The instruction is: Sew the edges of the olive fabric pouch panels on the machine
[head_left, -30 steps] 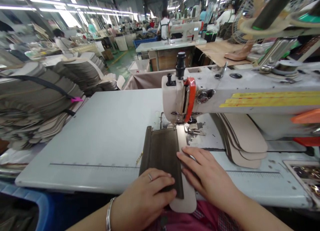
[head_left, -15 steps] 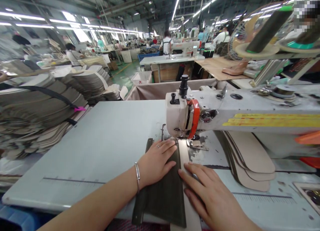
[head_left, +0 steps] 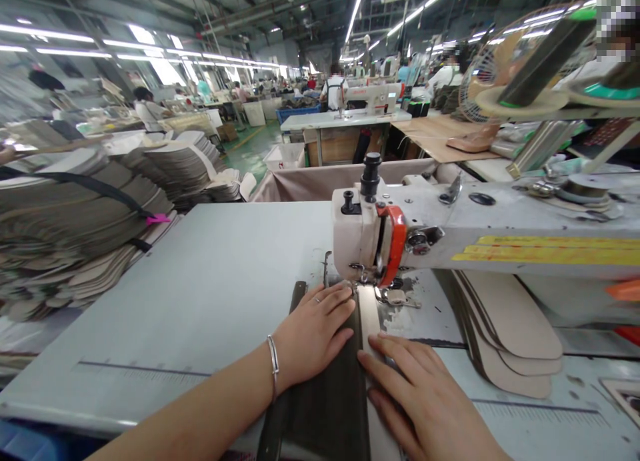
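Note:
On the pale sewing table (head_left: 235, 261) a dark grey-green fabric panel (head_left: 325, 414) lies beside a light beige strip (head_left: 369, 314), both reaching up to the sewing machine's (head_left: 353, 238) needle area. My left hand (head_left: 313, 331) rests flat on the dark panel, fingers stretched toward the presser foot. Its wrist wears a silver bangle. My right hand (head_left: 420, 388) lies on the beige strip with fingers extended, its fingertips at the seam between strip and panel. The needle itself is hard to make out.
Right of the needle, beige rounded pieces (head_left: 520, 321) lie stacked under the machine arm. Tall bundles of cut pieces (head_left: 75, 214) stand left of the table. Thread cones (head_left: 545, 58) rise at right. Behind is a cloth-lined bin (head_left: 300, 184); people work farther back.
The view has shifted slightly, so the machine sits a little lower and farther right. Both hands keep nearly the same place on the material, fingers still laid out.

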Demonstrator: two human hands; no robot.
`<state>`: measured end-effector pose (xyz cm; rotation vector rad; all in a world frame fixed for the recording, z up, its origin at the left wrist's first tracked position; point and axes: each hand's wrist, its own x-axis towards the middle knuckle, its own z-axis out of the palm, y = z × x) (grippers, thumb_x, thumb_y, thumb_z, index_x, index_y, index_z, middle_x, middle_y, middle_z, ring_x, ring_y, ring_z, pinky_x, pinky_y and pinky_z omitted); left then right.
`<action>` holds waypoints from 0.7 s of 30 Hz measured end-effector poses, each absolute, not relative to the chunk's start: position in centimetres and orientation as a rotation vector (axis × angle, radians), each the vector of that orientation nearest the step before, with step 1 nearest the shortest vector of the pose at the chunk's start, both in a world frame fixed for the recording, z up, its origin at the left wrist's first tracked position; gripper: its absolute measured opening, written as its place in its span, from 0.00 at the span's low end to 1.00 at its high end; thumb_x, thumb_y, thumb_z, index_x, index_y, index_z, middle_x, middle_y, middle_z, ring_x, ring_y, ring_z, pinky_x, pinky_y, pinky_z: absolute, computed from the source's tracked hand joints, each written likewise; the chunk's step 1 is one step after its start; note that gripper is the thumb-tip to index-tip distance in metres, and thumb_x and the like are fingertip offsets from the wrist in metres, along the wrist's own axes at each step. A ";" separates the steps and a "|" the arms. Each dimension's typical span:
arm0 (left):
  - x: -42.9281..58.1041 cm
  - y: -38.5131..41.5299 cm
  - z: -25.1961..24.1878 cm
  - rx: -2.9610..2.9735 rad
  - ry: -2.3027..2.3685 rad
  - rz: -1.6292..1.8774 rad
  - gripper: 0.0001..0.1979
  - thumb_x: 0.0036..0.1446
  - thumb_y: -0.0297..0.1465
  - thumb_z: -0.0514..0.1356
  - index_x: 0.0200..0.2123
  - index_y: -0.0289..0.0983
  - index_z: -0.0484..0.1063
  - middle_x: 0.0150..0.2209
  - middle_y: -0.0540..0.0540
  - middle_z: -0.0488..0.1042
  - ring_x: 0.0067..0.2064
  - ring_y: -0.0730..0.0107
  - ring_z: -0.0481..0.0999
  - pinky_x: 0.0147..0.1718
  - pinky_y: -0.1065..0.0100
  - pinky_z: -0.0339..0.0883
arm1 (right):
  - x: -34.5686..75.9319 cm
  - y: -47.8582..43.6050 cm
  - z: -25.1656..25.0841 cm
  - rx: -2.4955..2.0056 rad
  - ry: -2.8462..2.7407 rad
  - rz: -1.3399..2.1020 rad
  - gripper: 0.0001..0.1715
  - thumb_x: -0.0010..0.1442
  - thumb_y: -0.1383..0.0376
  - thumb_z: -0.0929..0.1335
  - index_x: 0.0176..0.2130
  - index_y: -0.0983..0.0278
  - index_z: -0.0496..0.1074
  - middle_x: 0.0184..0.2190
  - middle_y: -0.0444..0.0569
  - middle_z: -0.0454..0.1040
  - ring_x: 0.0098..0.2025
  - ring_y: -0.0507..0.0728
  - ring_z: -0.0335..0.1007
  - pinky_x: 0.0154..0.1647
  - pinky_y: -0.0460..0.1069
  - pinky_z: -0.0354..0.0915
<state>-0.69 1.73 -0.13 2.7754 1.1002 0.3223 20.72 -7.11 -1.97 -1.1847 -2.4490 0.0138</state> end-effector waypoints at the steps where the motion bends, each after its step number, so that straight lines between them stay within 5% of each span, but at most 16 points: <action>1: -0.7 1.7 0.0 2.776 1.108 0.322 0.19 0.65 0.33 0.54 0.58 0.37 0.62 0.63 0.43 0.60 0.66 0.59 0.55 0.65 0.51 0.49 | 20.7 -7.1 -1.9 -1.187 -2.445 0.012 0.24 0.61 0.67 0.65 0.57 0.61 0.66 0.54 0.54 0.67 0.54 0.61 0.64 0.50 0.58 0.67; 5: -1.3 0.1 1.0 2.781 1.082 0.276 0.23 0.63 0.35 0.57 0.60 0.37 0.60 0.64 0.42 0.59 0.67 0.56 0.54 0.65 0.47 0.50 | 20.8 -6.8 -2.0 -1.192 -2.440 -0.023 0.26 0.61 0.68 0.65 0.58 0.62 0.64 0.56 0.55 0.65 0.56 0.61 0.62 0.51 0.58 0.67; 8: -2.1 -3.0 1.1 2.801 0.865 0.310 0.27 0.59 0.43 0.61 0.57 0.36 0.64 0.60 0.41 0.65 0.63 0.56 0.62 0.63 0.51 0.55 | 20.9 -6.8 -2.1 -1.160 -2.429 -0.036 0.25 0.60 0.69 0.64 0.57 0.63 0.65 0.56 0.55 0.65 0.55 0.61 0.63 0.50 0.57 0.68; 12: -2.8 -6.4 -0.4 2.869 0.635 0.722 0.08 0.64 0.30 0.57 0.46 0.38 0.72 0.47 0.48 0.76 0.53 0.70 0.72 0.63 0.65 0.56 | 20.9 -6.9 -1.9 -1.130 -2.403 -0.036 0.25 0.60 0.71 0.63 0.56 0.64 0.67 0.54 0.55 0.67 0.55 0.61 0.64 0.50 0.57 0.69; 21: -2.0 -5.5 -0.4 2.824 0.614 0.871 0.08 0.66 0.27 0.54 0.40 0.36 0.73 0.42 0.49 0.79 0.48 0.72 0.75 0.60 0.67 0.60 | 20.8 -6.8 -1.8 -1.151 -2.359 -0.026 0.23 0.62 0.68 0.63 0.56 0.62 0.68 0.53 0.51 0.69 0.54 0.60 0.65 0.49 0.55 0.69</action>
